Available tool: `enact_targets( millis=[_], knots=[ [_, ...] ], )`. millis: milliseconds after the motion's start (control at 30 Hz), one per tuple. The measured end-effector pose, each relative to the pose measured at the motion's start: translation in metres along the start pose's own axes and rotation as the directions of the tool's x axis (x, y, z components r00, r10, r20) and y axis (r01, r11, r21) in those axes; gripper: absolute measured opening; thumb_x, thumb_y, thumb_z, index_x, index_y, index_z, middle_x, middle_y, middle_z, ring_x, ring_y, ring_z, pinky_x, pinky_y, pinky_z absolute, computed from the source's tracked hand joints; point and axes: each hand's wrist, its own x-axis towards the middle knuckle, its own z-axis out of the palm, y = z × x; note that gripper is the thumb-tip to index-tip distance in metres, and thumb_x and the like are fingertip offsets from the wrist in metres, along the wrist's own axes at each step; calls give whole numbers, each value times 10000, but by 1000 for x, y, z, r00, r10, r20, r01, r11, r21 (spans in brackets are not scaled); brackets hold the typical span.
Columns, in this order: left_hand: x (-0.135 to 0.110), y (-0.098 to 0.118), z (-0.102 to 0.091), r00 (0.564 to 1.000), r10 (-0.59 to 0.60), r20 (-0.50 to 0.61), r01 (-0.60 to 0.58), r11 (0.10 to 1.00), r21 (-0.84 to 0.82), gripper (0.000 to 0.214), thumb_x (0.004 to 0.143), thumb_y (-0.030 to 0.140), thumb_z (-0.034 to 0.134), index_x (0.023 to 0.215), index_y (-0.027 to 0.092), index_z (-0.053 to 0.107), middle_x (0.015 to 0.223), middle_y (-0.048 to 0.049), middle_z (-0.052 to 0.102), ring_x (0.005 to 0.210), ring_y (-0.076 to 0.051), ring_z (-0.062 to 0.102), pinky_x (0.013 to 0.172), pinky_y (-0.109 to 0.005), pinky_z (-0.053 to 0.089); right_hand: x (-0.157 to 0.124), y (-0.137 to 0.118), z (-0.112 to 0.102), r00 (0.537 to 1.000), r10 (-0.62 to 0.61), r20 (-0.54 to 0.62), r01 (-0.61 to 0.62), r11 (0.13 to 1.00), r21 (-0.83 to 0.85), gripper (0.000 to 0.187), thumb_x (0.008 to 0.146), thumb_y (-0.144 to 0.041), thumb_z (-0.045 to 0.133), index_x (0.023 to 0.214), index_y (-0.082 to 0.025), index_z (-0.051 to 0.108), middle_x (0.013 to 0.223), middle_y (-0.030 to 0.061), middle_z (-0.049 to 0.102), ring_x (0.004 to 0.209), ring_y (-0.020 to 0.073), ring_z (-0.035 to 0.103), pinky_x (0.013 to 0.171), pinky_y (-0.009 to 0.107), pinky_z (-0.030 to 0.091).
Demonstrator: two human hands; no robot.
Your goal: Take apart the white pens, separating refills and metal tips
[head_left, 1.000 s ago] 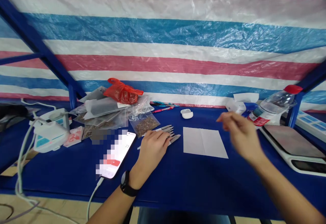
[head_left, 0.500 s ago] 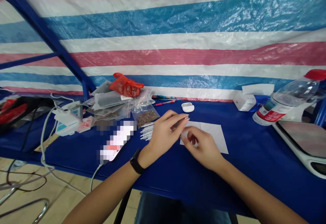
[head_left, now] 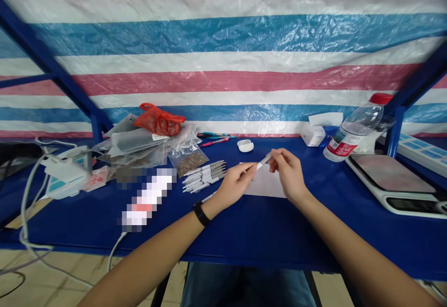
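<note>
Both hands hold one grey and white pen (head_left: 263,161) in the air above a white sheet of paper (head_left: 264,185) on the blue table (head_left: 265,232). My left hand (head_left: 234,184), with a black watch on its wrist, pinches the pen's lower end. My right hand (head_left: 288,174) pinches its upper end. Several more pens of the same kind (head_left: 204,175) lie side by side just left of my left hand.
A phone on a cable (head_left: 146,199) lies at the left. Behind it are clear bags of brown material (head_left: 188,160), a red plastic bag (head_left: 159,119) and a white charger (head_left: 66,172). A small white case (head_left: 245,146), tissue box (head_left: 312,134), water bottle (head_left: 356,128) and scale (head_left: 393,181) stand to the right.
My left hand picked one pen from the row and lifted it. My right hand came in from the right and took hold of the pen's other end above the paper.
</note>
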Motion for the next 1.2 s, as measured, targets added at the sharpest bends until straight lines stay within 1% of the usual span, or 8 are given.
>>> enact_targets(
  millis=[133, 300, 600, 700, 800, 967, 1100, 1200],
  knots=[
    [1, -2, 0, 988, 75, -136, -56, 989, 133, 495, 1005, 517, 473, 739, 156, 684, 561, 37, 445, 538, -112, 425, 550, -251, 340, 3, 1, -5, 997, 6, -83, -5, 1000, 20, 456, 799, -615, 730, 596, -231, 592, 510, -35, 526, 491, 127, 485, 552, 300, 400],
    [6, -6, -14, 965, 204, -165, -142, 935, 326, 459, 1016, 424, 433, 731, 172, 689, 564, 25, 500, 529, -123, 465, 592, -267, 337, 4, -3, -7, 985, -9, -173, 19, 998, 55, 465, 773, -627, 756, 610, -227, 583, 600, -21, 585, 489, 112, 487, 542, 296, 402],
    [15, -12, -37, 938, 273, -214, -156, 883, 443, 430, 1029, 357, 425, 714, 184, 660, 587, 20, 531, 553, -127, 515, 603, -263, 367, 1, -10, -5, 984, 68, -163, -57, 996, 74, 514, 635, -683, 834, 596, -214, 627, 711, 2, 668, 476, 90, 505, 522, 289, 422],
    [9, -5, -33, 925, 342, -165, -231, 851, 472, 383, 1043, 354, 409, 843, 178, 685, 681, -3, 589, 616, -135, 557, 623, -258, 408, -1, -13, -3, 986, 81, -143, -71, 995, 73, 508, 625, -685, 840, 616, -213, 650, 705, 3, 674, 473, 93, 515, 523, 290, 441],
    [-1, 6, -19, 923, 383, -38, -295, 767, 570, 295, 1031, 395, 477, 1089, 177, 666, 810, -25, 634, 716, -163, 613, 678, -269, 461, -7, -14, 1, 990, 100, -96, -90, 991, 99, 502, 628, -685, 838, 647, -213, 669, 699, 7, 686, 478, 98, 530, 535, 292, 462],
    [-10, 12, 4, 983, 181, 30, -141, 642, 754, 337, 1090, 331, 307, 1109, 200, 617, 982, -71, 654, 772, -197, 655, 614, -283, 424, -14, -13, 9, 987, 161, -21, -156, 977, 146, 504, 594, -670, 865, 627, -211, 658, 636, 2, 667, 484, 113, 550, 542, 297, 489],
    [-10, 11, 9, 996, 84, 7, -69, 760, 646, 270, 1079, 306, 328, 1023, 206, 572, 845, -30, 633, 697, -183, 609, 609, -281, 383, -14, -15, 9, 991, 131, 32, -134, 984, 115, 490, 576, -624, 903, 574, -206, 648, 582, 10, 656, 513, 131, 583, 550, 293, 502],
    [-10, 13, 10, 1000, 2, 30, -12, 941, 339, 235, 1063, 316, 365, 937, 210, 533, 684, 28, 518, 585, -141, 506, 581, -260, 360, -11, -17, 4, 992, 96, 82, -104, 990, 98, 488, 576, -617, 911, 556, -207, 647, 548, 14, 648, 514, 143, 591, 542, 296, 500]
  ],
)
